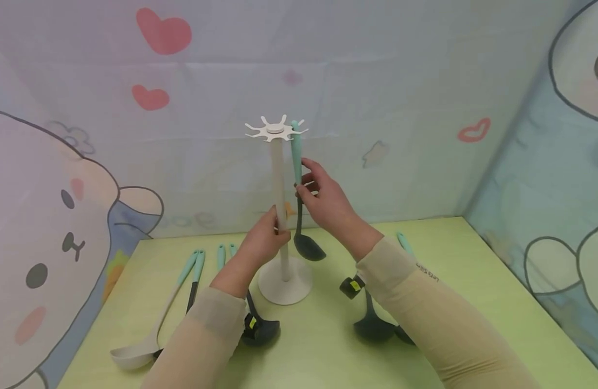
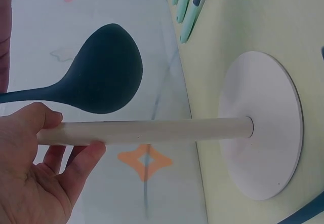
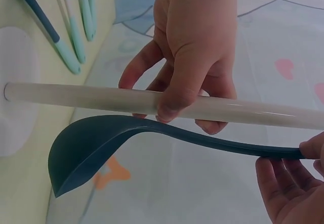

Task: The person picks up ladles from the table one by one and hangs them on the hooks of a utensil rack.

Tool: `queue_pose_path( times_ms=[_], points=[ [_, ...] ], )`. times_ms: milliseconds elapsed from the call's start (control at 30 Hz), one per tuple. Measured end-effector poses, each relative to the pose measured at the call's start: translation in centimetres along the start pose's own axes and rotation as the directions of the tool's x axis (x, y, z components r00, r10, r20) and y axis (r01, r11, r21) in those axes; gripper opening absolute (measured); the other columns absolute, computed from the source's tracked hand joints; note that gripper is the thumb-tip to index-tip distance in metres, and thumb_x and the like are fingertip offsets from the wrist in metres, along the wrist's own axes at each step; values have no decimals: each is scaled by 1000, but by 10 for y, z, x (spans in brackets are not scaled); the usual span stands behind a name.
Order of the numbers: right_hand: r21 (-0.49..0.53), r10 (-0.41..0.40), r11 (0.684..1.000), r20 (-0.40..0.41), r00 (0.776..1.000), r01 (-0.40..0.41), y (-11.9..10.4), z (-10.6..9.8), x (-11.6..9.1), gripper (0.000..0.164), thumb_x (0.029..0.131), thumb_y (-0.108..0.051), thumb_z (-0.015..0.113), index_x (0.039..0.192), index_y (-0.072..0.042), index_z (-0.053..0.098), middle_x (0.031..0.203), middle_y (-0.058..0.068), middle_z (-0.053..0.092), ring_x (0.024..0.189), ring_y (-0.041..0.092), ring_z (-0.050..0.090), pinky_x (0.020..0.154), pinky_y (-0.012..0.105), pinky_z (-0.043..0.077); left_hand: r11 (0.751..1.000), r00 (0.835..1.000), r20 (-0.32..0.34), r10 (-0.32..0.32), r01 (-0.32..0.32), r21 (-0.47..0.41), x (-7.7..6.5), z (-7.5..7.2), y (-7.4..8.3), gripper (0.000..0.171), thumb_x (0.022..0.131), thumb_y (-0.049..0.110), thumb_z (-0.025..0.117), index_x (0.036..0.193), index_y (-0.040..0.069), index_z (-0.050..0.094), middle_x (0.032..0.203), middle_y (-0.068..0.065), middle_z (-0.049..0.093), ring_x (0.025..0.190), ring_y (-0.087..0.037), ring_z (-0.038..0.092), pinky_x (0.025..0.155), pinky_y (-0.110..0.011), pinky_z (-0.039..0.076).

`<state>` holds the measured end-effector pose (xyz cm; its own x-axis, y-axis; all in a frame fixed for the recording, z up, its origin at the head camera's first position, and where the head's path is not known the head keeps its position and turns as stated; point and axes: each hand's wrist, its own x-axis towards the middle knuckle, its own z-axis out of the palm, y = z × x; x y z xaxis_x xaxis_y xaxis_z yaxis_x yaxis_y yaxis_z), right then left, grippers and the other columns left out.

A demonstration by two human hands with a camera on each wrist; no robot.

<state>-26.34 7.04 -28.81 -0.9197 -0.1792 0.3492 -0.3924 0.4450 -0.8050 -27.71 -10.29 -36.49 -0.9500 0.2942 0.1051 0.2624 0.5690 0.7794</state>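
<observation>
A white utensil stand, with a round base and a ring of hooks on top, stands upright on the table. My left hand grips its post partway up; in the left wrist view the thumb and fingers wrap round the post. Just right of the post hangs a dark ladle with a mint handle, bowl down. My right hand pinches it where the handle meets the dark shaft. The handle's top end is among the hooks, overlapping them in the head view. The ladle's bowl is well above the table.
Left on the green table lie a pale ladle, mint-handled utensils and a dark ladle, partly behind my left sleeve. Another dark ladle lies right, partly behind my right forearm. A printed cloth hangs behind.
</observation>
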Motion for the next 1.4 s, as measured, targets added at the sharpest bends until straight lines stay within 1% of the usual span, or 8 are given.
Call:
queue_pose_path(
  times_ms=[233,400,567,733,867,1000,1133,1400],
  points=[
    [25,1,1000,16,1000,-1,3,2,-2,50,104,-17,52,151,-16,34,115,11,61,106,23,63,94,44,50,999,1000,12,14,-13,-30,-2,3,5,34,95,5,62,126,11,49,108,-12,62,105,-29,64,86,-45,54],
    [40,-3,999,14,1000,2,5,0,-6,49,103,-18,53,149,-14,36,113,11,61,105,24,62,94,46,49,1000,1000,21,17,-17,-8,-3,6,8,34,96,8,62,127,12,49,105,-10,62,104,-28,64,85,-44,55],
    [26,20,999,18,1000,-21,6,0,-5,49,102,-20,54,148,-14,37,113,9,60,108,24,60,94,46,50,1000,1000,22,15,-15,0,-3,6,9,34,96,9,62,127,14,49,102,-9,62,102,-26,64,85,-44,54],
    [7,45,999,34,998,-46,11,0,-5,50,102,-22,54,148,-13,36,117,9,59,112,25,58,94,46,50,1000,999,23,28,-28,-2,-4,6,9,33,95,9,62,125,13,48,98,-8,60,98,-24,63,83,-43,53],
    [-8,60,998,38,997,-60,15,0,-3,49,102,-24,54,147,-13,37,119,8,59,113,25,58,94,47,50,1000,999,19,29,-29,0,-4,6,8,28,96,9,62,120,13,49,96,-7,59,95,-24,62,81,-42,53],
    [-24,69,997,44,997,-68,20,-2,-3,49,102,-26,54,147,-13,38,121,9,59,114,26,57,96,47,48,999,999,17,34,-34,-6,-4,6,8,28,95,7,61,120,12,49,96,-8,59,95,-24,61,82,-43,53],
    [-24,79,997,57,995,-77,26,-5,-5,50,103,-31,53,148,-14,38,122,10,59,115,27,56,95,48,48,1000,1000,12,24,-24,-3,-3,7,9,31,95,7,61,123,12,49,97,-8,59,98,-25,61,85,-43,53],
    [-41,82,996,57,995,-80,37,-12,-12,53,104,-45,47,147,-14,41,124,10,60,112,27,58,96,49,46,1000,1000,2,17,-17,12,-3,8,10,27,94,6,62,117,9,49,96,-9,60,99,-25,63,85,-44,54]
  ],
)
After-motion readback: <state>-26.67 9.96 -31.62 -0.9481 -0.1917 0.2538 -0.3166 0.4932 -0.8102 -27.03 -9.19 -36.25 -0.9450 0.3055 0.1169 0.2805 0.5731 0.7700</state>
